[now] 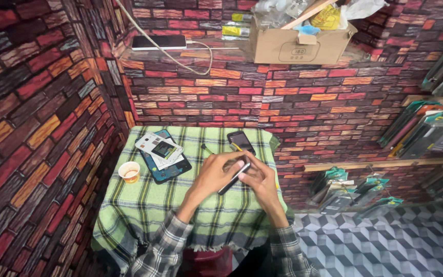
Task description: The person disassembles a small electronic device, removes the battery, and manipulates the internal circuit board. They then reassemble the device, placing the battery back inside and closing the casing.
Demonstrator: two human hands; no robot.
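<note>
Here, both hands meet over a small table draped in a green plaid cloth (144,205) with a frayed fringe. The left hand (216,172) curls its fingers around the upper end of a slim dark phone (234,178), which is held edge-up and tilted so that one thin silvery side shows. The right hand (260,179) closes on the same phone from the other side, thumb pressed near its top, so the two hands touch each other around it, above the cloth near the table's middle. Just beyond the hands a second phone (240,141) with a dark screen lies flat on the cloth, and beside it a thin tool with a yellow handle (234,146) pokes out, mostly hidden by the fingers. To the left lies a dark blue mat (173,172) with a few white flat parts or cards (159,149) stacked on it, and a small paper cup (129,171) stands near the cloth's left edge. A cardboard box (298,43) full of odds and ends sits on a high ledge of the brick-patterned wall, with a black device (159,42) and its white cable (180,59) lying beside it.
</note>
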